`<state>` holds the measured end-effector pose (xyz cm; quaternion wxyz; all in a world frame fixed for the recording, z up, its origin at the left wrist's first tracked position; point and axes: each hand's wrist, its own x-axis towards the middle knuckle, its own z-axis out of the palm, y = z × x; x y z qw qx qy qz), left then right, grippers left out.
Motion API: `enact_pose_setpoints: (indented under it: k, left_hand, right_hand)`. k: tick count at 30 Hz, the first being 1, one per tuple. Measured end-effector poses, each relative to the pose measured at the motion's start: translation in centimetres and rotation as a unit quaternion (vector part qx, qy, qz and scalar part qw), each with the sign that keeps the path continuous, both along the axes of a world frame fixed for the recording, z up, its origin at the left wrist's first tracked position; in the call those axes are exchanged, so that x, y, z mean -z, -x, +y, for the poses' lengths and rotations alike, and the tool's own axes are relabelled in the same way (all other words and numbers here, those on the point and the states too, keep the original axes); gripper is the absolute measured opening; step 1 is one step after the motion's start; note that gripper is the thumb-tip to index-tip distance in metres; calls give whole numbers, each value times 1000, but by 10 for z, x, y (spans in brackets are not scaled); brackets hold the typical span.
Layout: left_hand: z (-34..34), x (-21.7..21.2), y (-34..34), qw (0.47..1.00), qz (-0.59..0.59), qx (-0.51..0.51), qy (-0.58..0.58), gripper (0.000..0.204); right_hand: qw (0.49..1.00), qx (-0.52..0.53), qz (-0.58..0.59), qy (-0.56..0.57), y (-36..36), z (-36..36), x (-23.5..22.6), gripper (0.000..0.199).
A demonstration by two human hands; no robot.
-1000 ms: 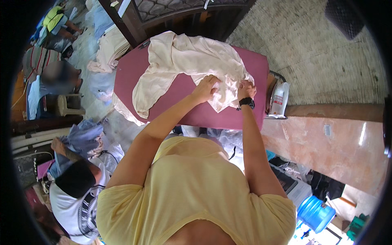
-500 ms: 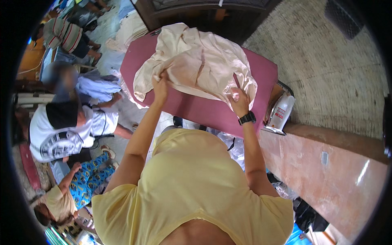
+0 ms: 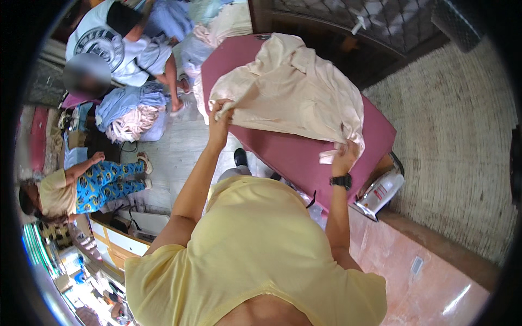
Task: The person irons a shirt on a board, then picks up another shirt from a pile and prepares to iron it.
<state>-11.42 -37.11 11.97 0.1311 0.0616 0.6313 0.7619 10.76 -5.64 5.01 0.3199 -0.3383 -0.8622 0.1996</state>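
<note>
A cream garment (image 3: 293,92) lies spread over a maroon padded board (image 3: 375,130), its near edge raised a little. My left hand (image 3: 220,117) is closed on the left corner of that edge, with a fold of cloth bunched between thumb and fingers. At the right end of the same edge, my right hand (image 3: 345,155) grips the cloth, and a pale strip hangs out beside it. The wrist above my right hand wears a black watch. The garment's far part rests on the board in loose wrinkles.
A white rounded appliance (image 3: 380,193) with red markings sits on a metal rest at the board's right end. Beyond stands a dark lattice-fronted cabinet (image 3: 391,27). Folded cloth (image 3: 231,24) is stacked at the far left. Two people and a garment heap (image 3: 133,111) are to the left.
The near edge is now pulled straighter and wider between my hands, and the garment lies flatter. My view has turned, so the board appears further right.
</note>
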Motion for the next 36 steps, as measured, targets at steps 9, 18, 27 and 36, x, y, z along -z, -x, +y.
enact_pose_setpoints:
  k: [9, 18, 27, 36]
  left_hand:
    - [-62, 41, -18, 948, -79, 297, 80, 35]
    - [-164, 56, 27, 909, -86, 320, 253, 43]
    - [-276, 82, 115, 913, -82, 290, 276, 44]
    - [-287, 148, 171, 919, -103, 237, 298, 40]
  right_hand:
    - [978, 48, -201, -16, -20, 27, -29, 35]
    - [982, -19, -189, -14, 76, -133, -14, 53]
    - [979, -118, -153, 64, 189, -289, -31, 46]
    - [978, -183, -90, 50, 255, -294, -28, 43]
